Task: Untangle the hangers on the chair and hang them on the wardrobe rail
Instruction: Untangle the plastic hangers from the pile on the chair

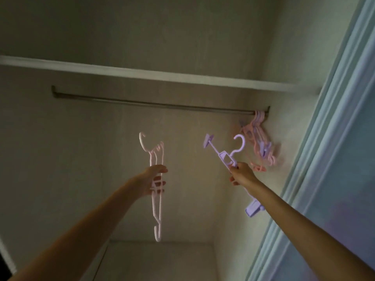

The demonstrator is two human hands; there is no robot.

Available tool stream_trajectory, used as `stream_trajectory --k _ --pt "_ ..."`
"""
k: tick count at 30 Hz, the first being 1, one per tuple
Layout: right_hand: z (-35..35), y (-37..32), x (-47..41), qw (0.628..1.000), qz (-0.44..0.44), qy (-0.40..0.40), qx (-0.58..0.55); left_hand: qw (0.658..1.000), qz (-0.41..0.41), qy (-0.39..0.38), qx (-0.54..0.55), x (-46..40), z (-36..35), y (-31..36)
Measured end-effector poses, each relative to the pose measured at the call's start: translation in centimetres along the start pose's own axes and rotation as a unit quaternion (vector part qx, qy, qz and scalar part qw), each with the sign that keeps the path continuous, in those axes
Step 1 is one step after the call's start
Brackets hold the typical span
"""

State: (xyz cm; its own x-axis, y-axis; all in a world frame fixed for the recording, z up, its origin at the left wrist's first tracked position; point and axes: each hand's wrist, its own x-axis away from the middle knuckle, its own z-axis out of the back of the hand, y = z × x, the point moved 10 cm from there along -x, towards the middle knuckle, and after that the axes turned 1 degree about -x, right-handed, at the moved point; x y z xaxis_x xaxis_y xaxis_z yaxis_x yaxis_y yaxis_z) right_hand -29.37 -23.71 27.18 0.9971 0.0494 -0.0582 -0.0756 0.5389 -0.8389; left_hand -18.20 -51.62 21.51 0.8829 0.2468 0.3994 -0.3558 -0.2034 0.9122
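Head view, left hand (154, 180) grips pink hangers (156, 159), right hand (242, 174) grips purple clip hanger (225, 158), hung hangers (257, 136) crowd rail (158, 104) end

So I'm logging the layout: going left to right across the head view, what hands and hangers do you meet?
Left hand gripping the pale pink hangers → right hand gripping the purple clip hanger → bunch of hangers hung at the rail's right end.

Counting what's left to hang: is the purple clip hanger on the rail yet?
Not yet. The purple clip hanger is off the rail, held below it by the right hand.
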Motion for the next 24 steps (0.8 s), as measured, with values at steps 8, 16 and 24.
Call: stream_trajectory --k 8,16,24 --pt "3.0 -6.1 -8.5 0.986 0.061 0.081 0.135 0.993 -0.017 -0.028 -0.109 -8.7 -2.7 6.0" --pt "7.0 -10.1 -11.2 0.936 0.089 0.204 0.274 0.959 -0.045 -0.079 -0.268 -14.5 -6.5 11.1" --pt "5.9 -9.2 -15.3 0.924 0.065 0.196 0.321 0.942 -0.073 -0.128 -0.301 -16.6 -10.2 12.6"
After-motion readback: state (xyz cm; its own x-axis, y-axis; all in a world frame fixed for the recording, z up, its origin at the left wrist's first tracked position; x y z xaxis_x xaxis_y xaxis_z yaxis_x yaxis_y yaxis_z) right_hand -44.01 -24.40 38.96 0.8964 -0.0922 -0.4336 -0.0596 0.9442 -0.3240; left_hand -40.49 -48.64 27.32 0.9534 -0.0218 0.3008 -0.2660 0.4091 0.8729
